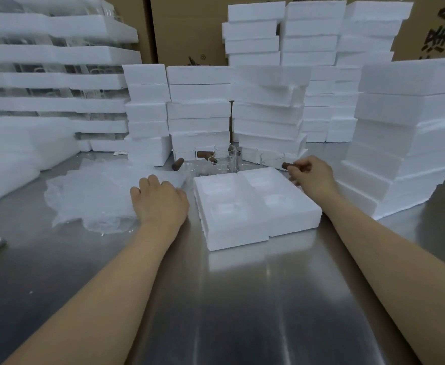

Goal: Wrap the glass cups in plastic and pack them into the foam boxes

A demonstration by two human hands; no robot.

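Note:
Two open white foam boxes (255, 206) with moulded hollows lie side by side in the middle of the steel table. Behind them stand several clear glass cups (224, 160) with brown wooden handles. My right hand (312, 177) grips the brown handle of the rightmost glass cup (272, 159), just past the boxes' far right corner. My left hand (159, 201) rests knuckles-up on a pile of thin plastic sheets (95, 196) left of the boxes; its fingertips are hidden, curled over the plastic.
Stacks of white foam boxes (268, 111) wall in the back and right (405, 133) of the table. Foam trays holding glassware (47, 83) are stacked at the left. Cardboard cartons (187, 30) stand behind. The steel table (242, 299) stretches toward me.

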